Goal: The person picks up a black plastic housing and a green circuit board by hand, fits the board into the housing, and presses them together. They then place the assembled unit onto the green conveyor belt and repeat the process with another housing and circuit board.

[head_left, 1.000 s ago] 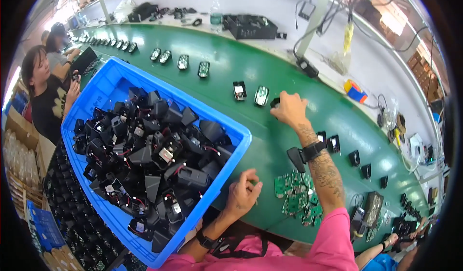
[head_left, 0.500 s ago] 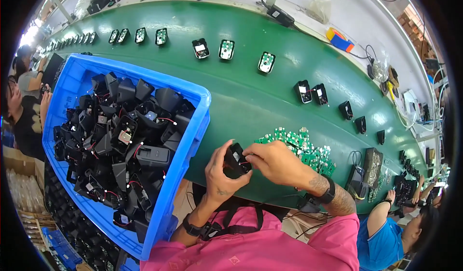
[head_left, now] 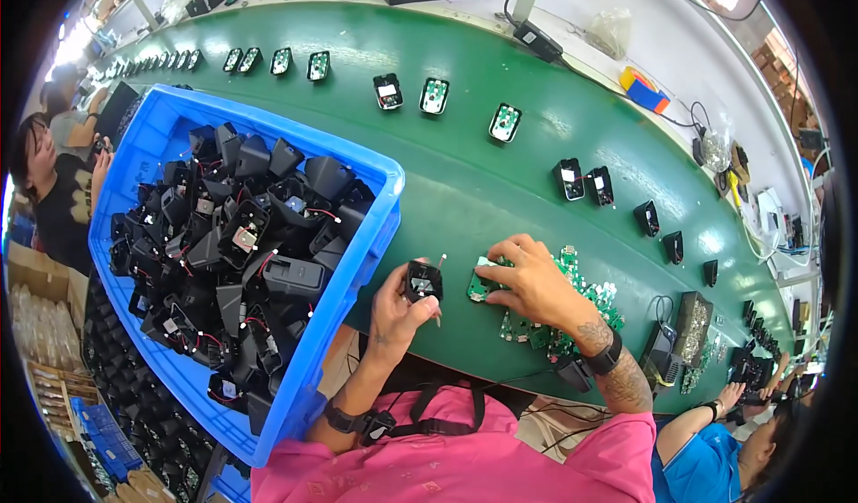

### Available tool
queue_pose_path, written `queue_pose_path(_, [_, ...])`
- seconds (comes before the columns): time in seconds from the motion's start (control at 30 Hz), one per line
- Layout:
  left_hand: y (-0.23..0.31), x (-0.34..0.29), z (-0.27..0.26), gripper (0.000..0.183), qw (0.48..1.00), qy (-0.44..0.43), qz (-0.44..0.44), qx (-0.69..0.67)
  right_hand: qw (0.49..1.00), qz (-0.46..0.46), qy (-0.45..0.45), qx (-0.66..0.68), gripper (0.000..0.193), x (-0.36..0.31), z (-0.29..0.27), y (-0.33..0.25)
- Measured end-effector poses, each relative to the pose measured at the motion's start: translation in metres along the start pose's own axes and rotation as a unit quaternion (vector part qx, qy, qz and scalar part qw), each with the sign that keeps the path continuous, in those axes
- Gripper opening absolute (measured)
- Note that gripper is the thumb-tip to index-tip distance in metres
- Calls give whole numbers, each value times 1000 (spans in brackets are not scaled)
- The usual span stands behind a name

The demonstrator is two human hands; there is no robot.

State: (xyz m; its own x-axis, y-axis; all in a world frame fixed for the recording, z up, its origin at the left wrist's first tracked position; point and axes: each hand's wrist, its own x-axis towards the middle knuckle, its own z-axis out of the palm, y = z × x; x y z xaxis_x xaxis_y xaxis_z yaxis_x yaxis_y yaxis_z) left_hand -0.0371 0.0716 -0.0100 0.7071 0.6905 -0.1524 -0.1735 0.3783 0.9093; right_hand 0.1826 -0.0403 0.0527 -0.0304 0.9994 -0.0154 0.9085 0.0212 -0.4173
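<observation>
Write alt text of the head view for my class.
A person's left hand holds an open black housing; the right hand touches a green circuit board beside more boards. At left, a blue crate holds black housings; others line the green workbench.

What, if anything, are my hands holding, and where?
Your left hand holds a black housing by its outer sides. Your right hand touches a green circuit board at its right side; grip unclear.

head: left fisheye, head-worn | faces down and forward | hands [head_left: 536, 290] near | green bench [head_left: 465, 201] stretching beyond
</observation>
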Motion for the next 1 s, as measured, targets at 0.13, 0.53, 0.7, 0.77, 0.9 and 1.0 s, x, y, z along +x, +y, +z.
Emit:
queue_pose_path(0.13, [-1,-2,4,70,999,10,24,-22,992,-61,106,-26,20,7,6,7])
queue_pose_path(0.53, [48,-12,52,79,977,-63,121,166,544,243,127,793,47,-26,-3,-41])
queue_pose_path(0.7, [52,-6,62,77,944,-95,149,280,523,233,113,812,49,-35,8,-46])
queue_pose_path(0.77, [52,-6,62,78,944,-100,139,284,514,244,98,817,49,-36,10,-50])
queue_pose_path(0.9, [50,-6,60,79,935,-127,160,290,503,267,100,816,49,-35,19,-49])
queue_pose_path(1.0, [51,-9,60,77,928,-123,170,309,484,260,108,828,49,-34,24,-46])
